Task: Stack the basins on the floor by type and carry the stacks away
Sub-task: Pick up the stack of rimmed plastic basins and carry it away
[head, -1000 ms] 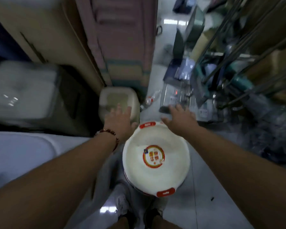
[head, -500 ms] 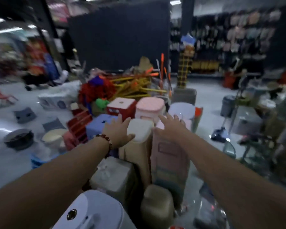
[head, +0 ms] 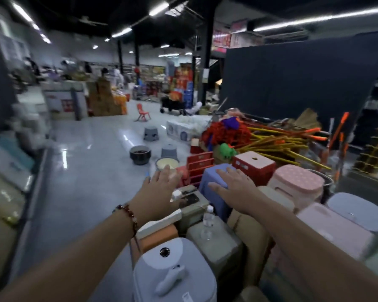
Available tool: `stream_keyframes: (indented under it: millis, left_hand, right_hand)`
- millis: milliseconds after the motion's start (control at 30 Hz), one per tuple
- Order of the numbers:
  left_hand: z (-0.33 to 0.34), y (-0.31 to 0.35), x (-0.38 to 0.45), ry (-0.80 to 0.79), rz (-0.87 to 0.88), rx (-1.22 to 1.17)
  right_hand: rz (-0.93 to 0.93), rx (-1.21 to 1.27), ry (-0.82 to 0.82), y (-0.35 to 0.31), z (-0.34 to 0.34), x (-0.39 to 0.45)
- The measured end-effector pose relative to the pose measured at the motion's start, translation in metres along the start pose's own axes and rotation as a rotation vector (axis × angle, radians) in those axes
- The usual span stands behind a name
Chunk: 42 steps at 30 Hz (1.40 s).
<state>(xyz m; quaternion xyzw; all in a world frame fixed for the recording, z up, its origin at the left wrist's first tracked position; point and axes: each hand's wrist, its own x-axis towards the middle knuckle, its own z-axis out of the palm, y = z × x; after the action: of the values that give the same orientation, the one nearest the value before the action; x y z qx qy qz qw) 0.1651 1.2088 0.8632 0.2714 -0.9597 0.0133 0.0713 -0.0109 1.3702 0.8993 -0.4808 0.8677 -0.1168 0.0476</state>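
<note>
Both my left hand [head: 159,188] and right hand [head: 236,188] reach forward, spread flat and empty. Cream basin [head: 166,164] and dark basin [head: 140,154] wait on the floor [head: 92,175] ahead; walking over comes next, I judge.

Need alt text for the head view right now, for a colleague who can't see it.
Both empty hands, left hand and right hand, reach out open over stacked plastic stools. On the shiny floor beyond sit a dark basin and a cream basin.

Beyond the red stool [head: 254,164] I count two basins on the floor: one dark [head: 140,154], one cream [head: 167,164]. Two grey stools [head: 151,133] stand behind them.
</note>
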Motion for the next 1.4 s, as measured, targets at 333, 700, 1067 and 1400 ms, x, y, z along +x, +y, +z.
stream_keyframes:
  millis: [333, 700, 1067, 1400]
  left_hand:
    - [0.007, -0.206, -0.062, -0.044, -0.263, -0.062]
    - [0.011, -0.424, -0.035, -0.079, -0.243, -0.108]
    - [0.072, -0.509, 0.052, -0.2, -0.269, -0.134]
    - [0.103, -0.565, 0.289, -0.241, -0.109, -0.037]
  right_hand:
    - [-0.205, 0.128, 0.011, -0.158, 0.051, 0.083]
    - [-0.15, 0.273, -0.037, -0.318, 0.141, 0.188]
    - [-0.168, 0.328, -0.171, -0.382, 0.209, 0.329]
    - [-0.075, 0.319, -0.176, -0.34, 0.234, 0.527]
